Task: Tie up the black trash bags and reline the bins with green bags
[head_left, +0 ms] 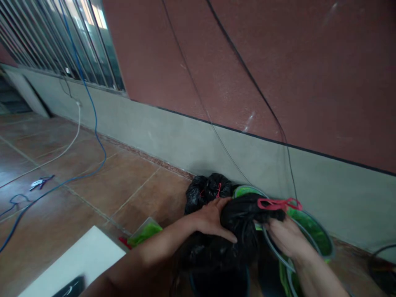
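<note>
My right hand [286,237] is closed round the gathered top of a black garbage bag [239,216], close to its pink drawstring [280,203]. Against the bag's left side rests my left hand [212,220], thumb and fingers spread wide; some fingertips are hidden. The bag's lower part hangs over a dark bin [219,282]. Two tied black bags [208,189] with thin red ties lie by the wall, just beyond my left hand. Round bins with green inside [315,231] stand around my right hand.
A white board or box top [77,264] with a dark object on it lies at lower left, near a clear container with green contents [147,232]. A blue cable [95,123] and keys [40,182] are on the tiled floor. Thin cords hang down the wall [192,132].
</note>
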`<action>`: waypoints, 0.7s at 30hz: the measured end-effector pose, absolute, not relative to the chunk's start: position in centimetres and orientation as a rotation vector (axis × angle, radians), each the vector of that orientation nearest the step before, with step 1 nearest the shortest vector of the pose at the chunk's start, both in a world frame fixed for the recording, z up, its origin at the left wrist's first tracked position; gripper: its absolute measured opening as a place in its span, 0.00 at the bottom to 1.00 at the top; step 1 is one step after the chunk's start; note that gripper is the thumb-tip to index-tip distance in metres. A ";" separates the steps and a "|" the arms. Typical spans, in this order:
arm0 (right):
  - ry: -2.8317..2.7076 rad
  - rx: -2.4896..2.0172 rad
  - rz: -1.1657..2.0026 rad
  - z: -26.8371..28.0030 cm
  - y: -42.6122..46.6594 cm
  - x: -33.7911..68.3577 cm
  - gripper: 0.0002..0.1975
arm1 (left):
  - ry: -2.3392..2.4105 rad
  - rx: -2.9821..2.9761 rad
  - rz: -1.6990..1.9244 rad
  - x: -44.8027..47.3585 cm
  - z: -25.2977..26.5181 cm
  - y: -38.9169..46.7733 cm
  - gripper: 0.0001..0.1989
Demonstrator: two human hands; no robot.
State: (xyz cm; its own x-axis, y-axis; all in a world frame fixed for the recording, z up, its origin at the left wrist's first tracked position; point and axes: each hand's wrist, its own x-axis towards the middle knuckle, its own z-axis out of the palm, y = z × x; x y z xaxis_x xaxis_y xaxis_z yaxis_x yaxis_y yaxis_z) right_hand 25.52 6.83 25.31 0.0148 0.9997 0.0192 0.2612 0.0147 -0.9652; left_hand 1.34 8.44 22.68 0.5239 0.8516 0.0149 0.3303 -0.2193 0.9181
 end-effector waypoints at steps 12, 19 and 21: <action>-1.147 -1.263 0.953 25.0 24.1 21.2 0.11 | 1.502 1.793 0.940 0.8 17.5 23.6 0.46; -1.659 -1.816 0.690 13.0 28.0 22.7 0.20 | 1.468 1.827 0.766 1.7 11.8 29.6 0.53; -1.786 -1.863 0.562 11.0 28.4 23.0 0.25 | 1.421 1.853 0.739 2.0 10.5 30.5 0.58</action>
